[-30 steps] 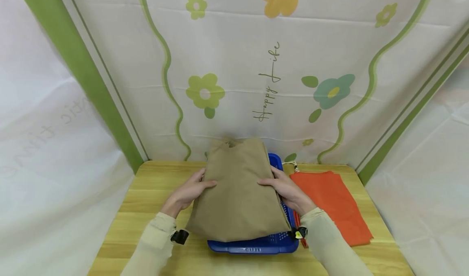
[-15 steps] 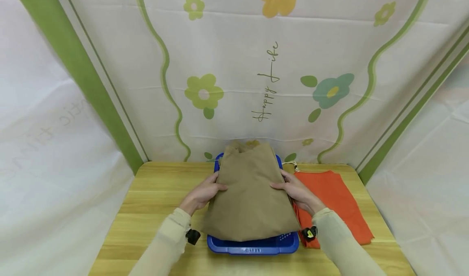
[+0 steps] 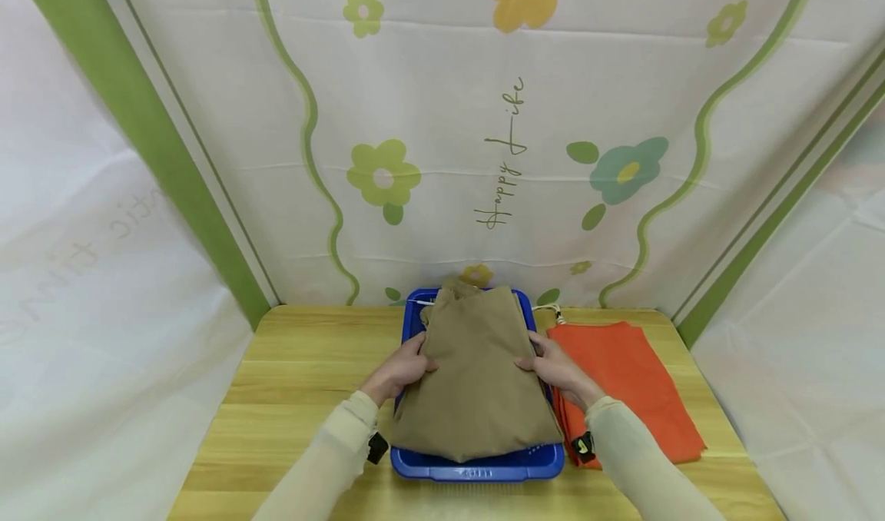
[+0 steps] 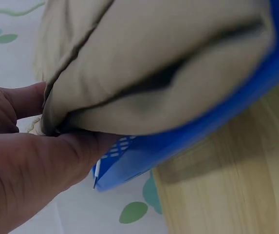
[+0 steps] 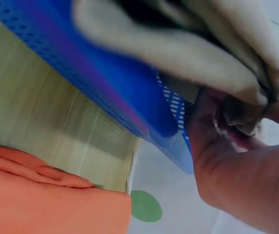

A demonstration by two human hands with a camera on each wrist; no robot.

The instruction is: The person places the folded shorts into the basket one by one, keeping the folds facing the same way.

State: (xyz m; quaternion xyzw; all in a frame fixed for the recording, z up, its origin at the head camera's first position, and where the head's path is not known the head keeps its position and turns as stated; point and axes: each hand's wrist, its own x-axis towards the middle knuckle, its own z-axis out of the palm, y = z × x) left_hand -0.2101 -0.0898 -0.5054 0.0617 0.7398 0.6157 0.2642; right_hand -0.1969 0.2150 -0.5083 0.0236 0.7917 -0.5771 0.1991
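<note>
A folded khaki garment [image 3: 480, 394], gathered at its far end, lies over the blue plastic basket [image 3: 477, 473] and covers most of its inside. My left hand [image 3: 403, 369] grips its left edge, thumb on top and fingers underneath. On the opposite edge my right hand [image 3: 558, 369] holds it the same way. The left wrist view shows the layered folds of the khaki cloth [image 4: 144, 58] pinched between thumb and fingers. In the right wrist view the folded edge [image 5: 188, 61] hangs over the basket's perforated wall [image 5: 115, 92], with my fingers partly hidden beneath the cloth.
An orange folded cloth [image 3: 629, 390] with a pale cord [image 3: 556, 315] at its far end lies right of the basket, close against it. The wooden table [image 3: 304, 398] meets a white flower-print curtain [image 3: 449, 121] behind, and similar curtains hang at both sides.
Both hands have carried the khaki garment to the right and lowered it toward the basket. The basket's left rim, hidden before, now shows. The orange cloth has not moved.
</note>
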